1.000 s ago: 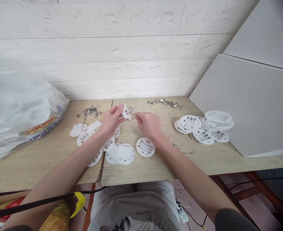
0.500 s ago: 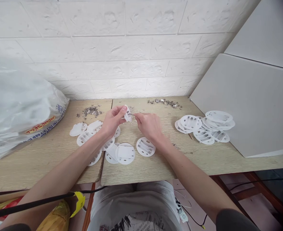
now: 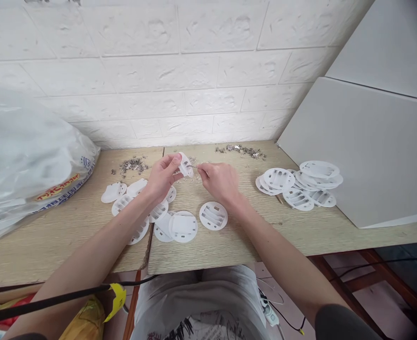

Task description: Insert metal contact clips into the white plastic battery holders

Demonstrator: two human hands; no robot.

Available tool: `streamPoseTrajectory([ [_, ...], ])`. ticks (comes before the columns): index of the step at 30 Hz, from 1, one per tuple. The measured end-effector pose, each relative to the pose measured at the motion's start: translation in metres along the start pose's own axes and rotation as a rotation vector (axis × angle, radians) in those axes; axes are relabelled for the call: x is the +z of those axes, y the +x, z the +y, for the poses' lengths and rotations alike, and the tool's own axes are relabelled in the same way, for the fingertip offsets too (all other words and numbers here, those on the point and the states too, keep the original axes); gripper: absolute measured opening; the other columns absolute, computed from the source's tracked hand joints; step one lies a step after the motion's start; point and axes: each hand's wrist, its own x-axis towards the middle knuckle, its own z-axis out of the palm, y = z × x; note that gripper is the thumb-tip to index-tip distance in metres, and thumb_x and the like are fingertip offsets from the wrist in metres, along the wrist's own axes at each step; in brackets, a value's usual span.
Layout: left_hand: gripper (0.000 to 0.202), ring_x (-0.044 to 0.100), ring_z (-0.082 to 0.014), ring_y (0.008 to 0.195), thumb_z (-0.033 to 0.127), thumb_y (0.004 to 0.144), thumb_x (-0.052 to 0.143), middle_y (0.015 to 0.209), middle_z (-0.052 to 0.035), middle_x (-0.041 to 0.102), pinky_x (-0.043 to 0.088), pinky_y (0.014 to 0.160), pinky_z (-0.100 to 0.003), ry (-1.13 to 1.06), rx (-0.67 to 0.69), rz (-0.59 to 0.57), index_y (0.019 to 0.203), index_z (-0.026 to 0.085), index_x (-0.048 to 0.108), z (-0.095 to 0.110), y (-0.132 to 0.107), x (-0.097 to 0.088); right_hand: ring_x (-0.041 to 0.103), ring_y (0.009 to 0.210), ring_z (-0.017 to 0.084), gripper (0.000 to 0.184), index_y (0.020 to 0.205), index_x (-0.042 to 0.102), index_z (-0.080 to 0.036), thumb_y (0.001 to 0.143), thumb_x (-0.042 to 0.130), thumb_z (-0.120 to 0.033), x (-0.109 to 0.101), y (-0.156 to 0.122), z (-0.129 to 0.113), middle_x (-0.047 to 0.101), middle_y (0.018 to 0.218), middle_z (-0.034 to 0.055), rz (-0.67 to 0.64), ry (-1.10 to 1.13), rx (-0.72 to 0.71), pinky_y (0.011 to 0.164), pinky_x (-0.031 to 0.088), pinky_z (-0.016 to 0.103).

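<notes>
- I have my left hand [image 3: 161,178] grasping a white disc [image 3: 184,163], tilted between both hands.
- My right hand [image 3: 220,182] pinches a thin tool [image 3: 194,166], its tip at the disc.
- Metal bits [image 3: 242,150] lie beyond it.

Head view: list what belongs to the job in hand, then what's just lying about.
Likely part of the job: white disc in the left hand; thin tool in the right hand; loose white discs; small metal pieces.

Likely just lying about: black cable; yellow tag; white power strip.
</notes>
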Motion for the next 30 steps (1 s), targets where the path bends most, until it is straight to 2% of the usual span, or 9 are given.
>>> streamPoseTrajectory([
  [6, 0.038, 0.060, -0.0141, 0.080, 0.050, 0.070, 0.071, 0.085, -0.0044, 0.065, 0.052, 0.079, -0.032, 0.052, 0.041, -0.012, 0.084, 0.016, 0.066, -0.0034, -0.0005, -0.0015, 0.065, 0.080, 0.020, 0.035, 0.110, 0.069, -0.027, 0.095, 0.038, -0.031, -0.0023, 0.0002, -0.0001, 0.073, 0.092, 0.0059, -0.034, 0.013, 0.008, 0.061, 0.035, 0.027],
  [9, 0.043, 0.061, -0.0146, 0.079, 0.049, 0.066, 0.074, 0.086, -0.0048, 0.066, 0.052, 0.078, -0.032, 0.155, 0.090, 0.072, 0.092, 0.016, 0.067, -0.0045, 0.0004, -0.0034, 0.065, 0.080, 0.020, 0.036, 0.106, 0.070, -0.026, 0.095, 0.036, -0.031, -0.0035, 0.0003, -0.0001, 0.073, 0.092, 0.0067, -0.050, -0.018, 0.024, 0.062, 0.035, 0.028],
  [11, 0.042, 0.060, -0.0142, 0.078, 0.050, 0.066, 0.074, 0.084, -0.0044, 0.065, 0.052, 0.077, -0.032, 0.163, 0.094, 0.099, 0.090, 0.016, 0.067, -0.0040, 0.0009, -0.0045, 0.065, 0.082, 0.020, 0.036, 0.107, 0.070, -0.026, 0.095, 0.036, -0.031, -0.0042, 0.0002, -0.0001, 0.073, 0.095, 0.0069, -0.045, -0.017, 0.022, 0.062, 0.036, 0.028],
  [14, 0.039, 0.060, -0.0139, 0.079, 0.052, 0.070, 0.070, 0.082, -0.0041, 0.064, 0.052, 0.078, -0.032, 0.103, 0.071, 0.032, 0.083, 0.015, 0.067, -0.0030, 0.0010, -0.0050, 0.065, 0.085, 0.019, 0.036, 0.111, 0.068, -0.027, 0.095, 0.036, -0.030, -0.0046, 0.0000, -0.0002, 0.073, 0.098, 0.0055, -0.036, 0.023, -0.004, 0.063, 0.035, 0.027],
  [18, 0.037, 0.060, -0.0140, 0.081, 0.052, 0.074, 0.068, 0.085, -0.0047, 0.064, 0.052, 0.077, -0.030, 0.055, 0.057, -0.029, 0.082, 0.015, 0.066, -0.0037, 0.0006, -0.0047, 0.065, 0.084, 0.018, 0.036, 0.112, 0.067, -0.028, 0.095, 0.036, -0.026, -0.0034, -0.0002, -0.0001, 0.073, 0.096, 0.0035, -0.006, 0.049, -0.015, 0.061, 0.033, 0.027],
  [30, 0.037, 0.061, -0.0141, 0.082, 0.050, 0.071, 0.071, 0.087, -0.0037, 0.065, 0.051, 0.080, -0.031, -0.004, 0.038, 0.000, 0.083, 0.016, 0.065, -0.0033, 0.0001, -0.0025, 0.063, 0.080, 0.018, 0.037, 0.110, 0.069, -0.027, 0.094, 0.036, -0.023, 0.0001, 0.0003, 0.0010, 0.072, 0.095, 0.0047, -0.001, 0.020, -0.038, 0.059, 0.031, 0.027],
])
